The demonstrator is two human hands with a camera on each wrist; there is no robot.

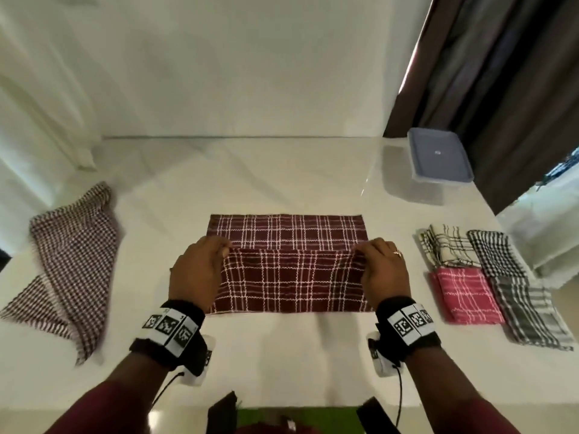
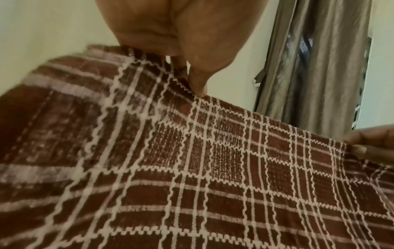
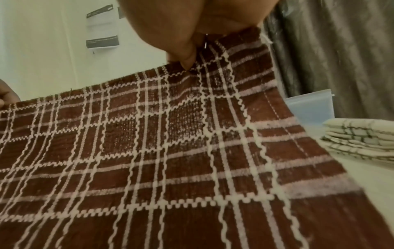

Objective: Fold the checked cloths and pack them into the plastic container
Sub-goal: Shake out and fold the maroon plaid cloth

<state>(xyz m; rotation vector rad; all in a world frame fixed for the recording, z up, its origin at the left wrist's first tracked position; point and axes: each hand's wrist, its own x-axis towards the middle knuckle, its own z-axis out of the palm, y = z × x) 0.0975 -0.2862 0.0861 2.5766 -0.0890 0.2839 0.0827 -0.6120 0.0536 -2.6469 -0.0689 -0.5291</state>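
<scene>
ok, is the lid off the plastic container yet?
No. In the head view the blue lid sits on the plastic container at the table's far right.

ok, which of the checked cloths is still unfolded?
The maroon-and-white small-check cloth at the far left, lying loose and rumpled. The four cloths on the right are folded, and the hands are mid-fold on the dark red plaid cloth.
</scene>
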